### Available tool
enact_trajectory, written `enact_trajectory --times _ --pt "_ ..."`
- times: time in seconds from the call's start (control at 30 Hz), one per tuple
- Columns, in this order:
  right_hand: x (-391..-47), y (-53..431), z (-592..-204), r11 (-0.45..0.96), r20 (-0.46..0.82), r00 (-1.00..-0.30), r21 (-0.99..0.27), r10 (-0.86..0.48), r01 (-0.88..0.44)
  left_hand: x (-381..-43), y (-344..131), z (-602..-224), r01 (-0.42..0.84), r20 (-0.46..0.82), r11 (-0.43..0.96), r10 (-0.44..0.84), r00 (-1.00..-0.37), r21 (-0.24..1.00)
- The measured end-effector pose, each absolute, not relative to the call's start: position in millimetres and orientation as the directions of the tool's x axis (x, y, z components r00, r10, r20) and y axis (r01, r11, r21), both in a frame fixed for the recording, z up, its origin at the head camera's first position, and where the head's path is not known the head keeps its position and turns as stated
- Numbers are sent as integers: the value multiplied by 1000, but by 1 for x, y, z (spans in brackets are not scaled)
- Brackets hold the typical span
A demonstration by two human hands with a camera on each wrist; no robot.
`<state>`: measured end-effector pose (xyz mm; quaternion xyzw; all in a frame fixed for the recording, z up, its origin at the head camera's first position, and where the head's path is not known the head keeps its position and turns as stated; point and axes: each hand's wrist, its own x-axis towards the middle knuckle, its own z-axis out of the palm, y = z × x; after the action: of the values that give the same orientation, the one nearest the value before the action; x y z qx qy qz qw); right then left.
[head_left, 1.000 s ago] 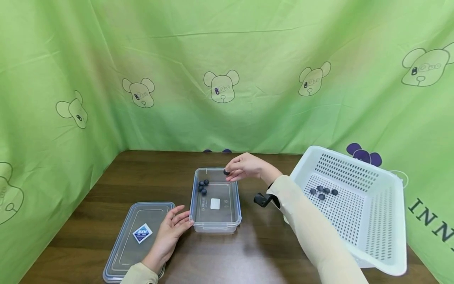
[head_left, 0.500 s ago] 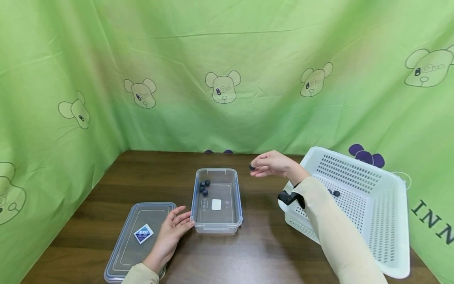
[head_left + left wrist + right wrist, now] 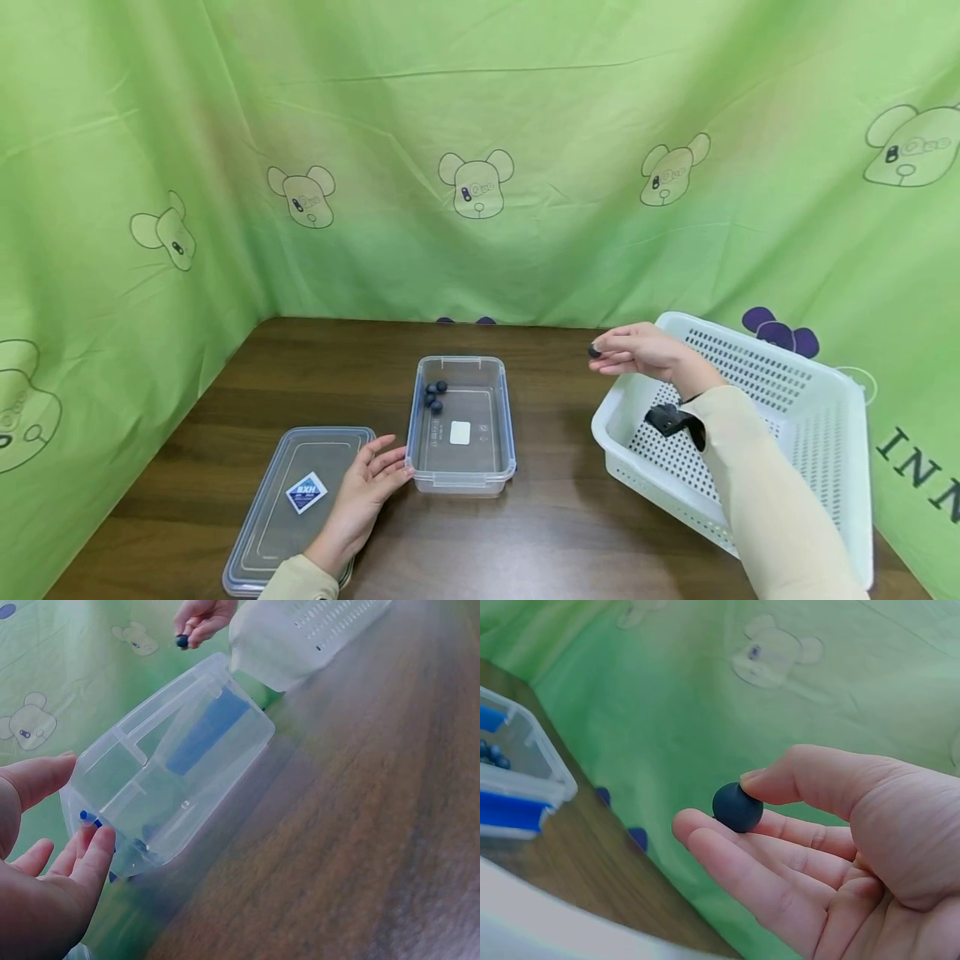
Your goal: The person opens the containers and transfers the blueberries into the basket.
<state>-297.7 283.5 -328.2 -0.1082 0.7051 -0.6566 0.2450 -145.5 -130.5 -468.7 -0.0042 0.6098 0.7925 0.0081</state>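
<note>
My right hand (image 3: 641, 348) pinches a dark blueberry (image 3: 737, 808) between thumb and fingertips, above the left part of the white perforated basket's (image 3: 652, 490) rim. Its other fingers extend loosely below the berry in the right wrist view. A clear plastic food container (image 3: 465, 479) with a blue seal line stands mid-table. Several blueberries (image 3: 433, 398) lie inside it, toward the back left. My left hand (image 3: 360, 498) rests at the container's front left corner, fingers relaxed and touching its side. The right forearm hides part of the basket's inside.
A clear lid (image 3: 262, 508) with blue edging and a diamond label lies left of the container, partly under my left forearm. The brown wooden table (image 3: 337, 358) meets a green curtain (image 3: 390, 258) at the back. A thin white cord (image 3: 862, 372) shows behind the basket.
My right hand has moved right, from over the container's back right corner to the basket, still pinching the blueberry. The left hand has stayed at the container's corner.
</note>
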Motion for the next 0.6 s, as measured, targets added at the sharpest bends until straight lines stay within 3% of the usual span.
enact_trajectory --times 0.3,0.6 --pt "-289 334 -332 94 -181 -858 -983 -481 155 -146 -130 -470 -17 -15 -257 10 -1000 966" --pt "-282 381 -344 -5 -212 -859 -970 -465 242 -146 -130 -469 -18 -16 -261 9 -1000 965"
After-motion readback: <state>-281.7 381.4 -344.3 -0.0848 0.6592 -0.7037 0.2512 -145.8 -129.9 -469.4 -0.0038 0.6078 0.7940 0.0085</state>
